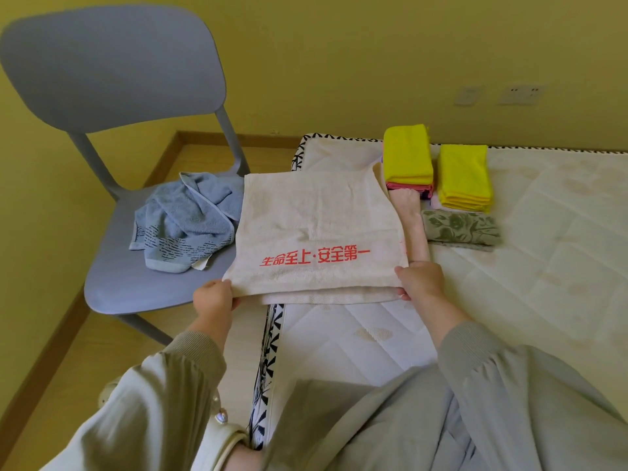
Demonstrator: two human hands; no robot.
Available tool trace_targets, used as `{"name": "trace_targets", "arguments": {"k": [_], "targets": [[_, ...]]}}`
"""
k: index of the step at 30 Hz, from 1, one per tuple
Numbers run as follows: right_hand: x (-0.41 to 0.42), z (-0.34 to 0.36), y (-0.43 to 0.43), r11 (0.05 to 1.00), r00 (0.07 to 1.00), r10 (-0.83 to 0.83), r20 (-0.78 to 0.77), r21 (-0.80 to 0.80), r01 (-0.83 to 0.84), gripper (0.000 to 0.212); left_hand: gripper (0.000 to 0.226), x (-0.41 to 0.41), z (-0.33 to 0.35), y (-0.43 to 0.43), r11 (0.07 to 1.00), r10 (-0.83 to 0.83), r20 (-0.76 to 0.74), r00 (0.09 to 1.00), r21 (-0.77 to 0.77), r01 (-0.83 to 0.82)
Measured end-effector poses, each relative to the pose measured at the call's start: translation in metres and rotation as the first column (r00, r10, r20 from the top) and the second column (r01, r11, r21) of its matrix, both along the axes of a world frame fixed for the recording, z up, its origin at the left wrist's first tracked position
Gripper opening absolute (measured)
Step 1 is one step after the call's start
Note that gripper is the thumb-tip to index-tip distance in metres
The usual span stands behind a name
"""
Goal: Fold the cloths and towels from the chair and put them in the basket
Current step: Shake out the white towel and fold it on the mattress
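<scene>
Both hands, left hand (pixel 214 299) and right hand (pixel 421 280), pinch the near corners of the folded cream towel (pixel 316 232), fingers clamped on it, over the mattress (pixel 509 266) edge.

Red characters reading 生命至上·安全第一 are printed across the folded cream towel (pixel 316 229).

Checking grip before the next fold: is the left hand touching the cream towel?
Touching. The head view shows the left hand pinching the cream towel at its near left corner.
</scene>
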State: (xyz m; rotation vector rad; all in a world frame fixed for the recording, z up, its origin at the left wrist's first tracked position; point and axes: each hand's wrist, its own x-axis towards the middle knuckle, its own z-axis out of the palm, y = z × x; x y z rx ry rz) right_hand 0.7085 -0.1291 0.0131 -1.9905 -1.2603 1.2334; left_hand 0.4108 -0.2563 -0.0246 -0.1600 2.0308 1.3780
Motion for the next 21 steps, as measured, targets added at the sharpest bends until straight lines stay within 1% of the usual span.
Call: {"name": "trace_targets", "arguments": {"k": [2,4,5,8,10,12,13,14,15,17,18,19,21], "targets": [[-0.001,-0.001,0.0,0.999,0.998,0.035,0.045,0.016,-0.035,0.018,0.017,-0.001,-0.001,-0.002,1.0,-0.019,-0.017,1.0,-0.022,0.019],[-0.001,-0.005,-0.002,0.997,0.991,0.071,0.116,0.001,-0.072,0.012,0.023,0.0,-0.004,-0.004,0.996,-0.059,-0.018,0.998,-0.064,0.058],[0.0,-0.008,-0.003,0.996,0.984,0.088,0.152,-0.016,-0.086,0.011,0.022,0.0,-0.008,-0.006,0.991,-0.086,-0.015,0.996,-0.1,0.084],[0.003,-0.014,-0.005,0.992,0.963,0.124,0.241,-0.063,-0.112,0.019,0.006,0.001,-0.016,-0.01,0.971,-0.167,-0.006,0.986,-0.173,0.163],[0.005,-0.018,-0.004,0.991,0.953,0.133,0.271,-0.069,-0.118,0.023,0.011,0.002,-0.02,-0.012,0.961,-0.207,-0.036,0.978,-0.195,0.196],[0.004,-0.018,-0.006,0.99,0.95,0.133,0.281,-0.077,-0.116,0.019,0.016,0.003,-0.022,-0.013,0.957,-0.221,-0.063,0.973,-0.205,0.204],[0.003,-0.019,-0.006,0.991,0.951,0.13,0.281,-0.077,-0.113,0.024,0.019,0.003,-0.022,-0.012,0.958,-0.227,-0.062,0.972,-0.195,0.211],[0.002,-0.021,-0.006,0.99,0.95,0.133,0.282,-0.09,-0.112,0.034,0.02,0.004,-0.021,-0.011,0.959,-0.233,-0.03,0.972,-0.175,0.224],[0.001,-0.021,-0.006,0.987,0.951,0.139,0.276,-0.11,-0.113,0.039,0.023,0.003,-0.021,-0.011,0.964,-0.227,0.037,0.973,-0.137,0.23],[-0.002,-0.02,-0.005,0.982,0.957,0.157,0.246,-0.139,-0.126,0.038,0.034,0.002,-0.021,-0.009,0.975,-0.209,0.225,0.952,-0.023,0.22],[-0.003,-0.02,-0.004,0.98,0.959,0.16,0.233,-0.15,-0.128,0.035,0.038,0.002,-0.019,-0.009,0.976,-0.212,0.281,0.936,0.011,0.218],[-0.004,-0.019,-0.003,0.98,0.962,0.154,0.225,-0.156,-0.121,0.033,0.039,0.002,-0.018,-0.008,0.977,-0.21,0.305,0.929,0.034,0.21],[-0.007,-0.017,-0.002,0.987,0.976,0.123,0.18,-0.128,-0.101,0.029,0.037,0.004,-0.014,-0.006,0.98,-0.197,0.301,0.933,0.082,0.181]]}}
